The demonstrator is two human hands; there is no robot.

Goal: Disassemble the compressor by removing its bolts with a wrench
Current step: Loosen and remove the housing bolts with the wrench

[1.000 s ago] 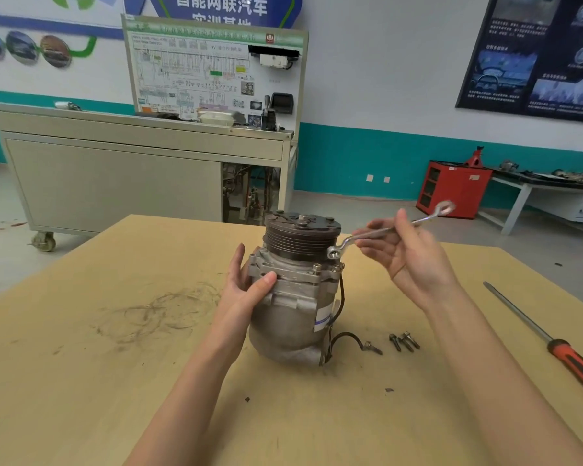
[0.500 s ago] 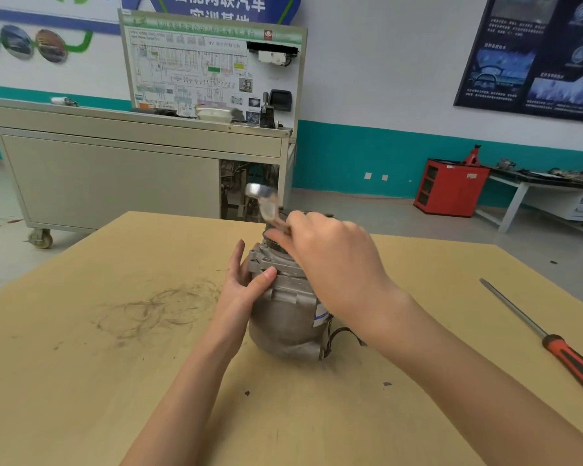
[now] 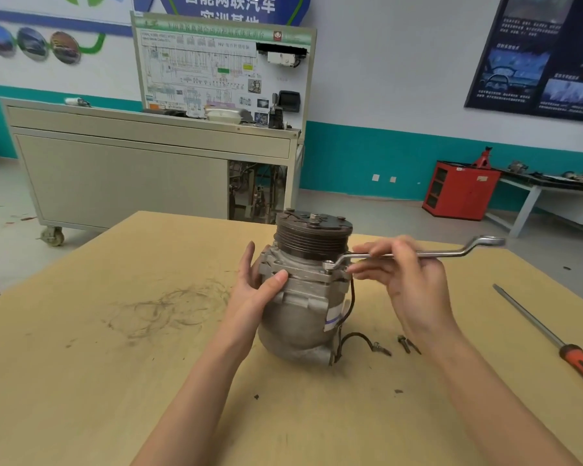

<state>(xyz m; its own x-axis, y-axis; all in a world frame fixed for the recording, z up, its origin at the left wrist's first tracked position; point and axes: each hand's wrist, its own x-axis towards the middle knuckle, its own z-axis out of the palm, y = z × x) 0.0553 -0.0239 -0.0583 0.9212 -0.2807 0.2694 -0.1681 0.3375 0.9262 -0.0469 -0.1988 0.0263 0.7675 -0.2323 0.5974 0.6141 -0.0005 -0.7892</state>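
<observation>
Your left hand [image 3: 253, 294] stays flat against the compressor [image 3: 303, 317], fingers straight, thumb pressing its front; it braces, not clasps. The compressor stands upright mid-table [image 3: 81, 364], unmoved. The wrench [image 3: 418, 254] has swung: half a second ago its handle stood up over the pulley, and now it lies out to the right again, ring seated on the flange bolt [image 3: 329, 264]. Your right hand [image 3: 414, 287] pinches the shaft lightly. That reads as one full turn done, and the bolt likely loosening.

Count: one compressor, one wrench, one bolt under the ring, two loose bolts [image 3: 406, 344] showing by your right wrist, perhaps more hidden, and one screwdriver [image 3: 552, 338].
</observation>
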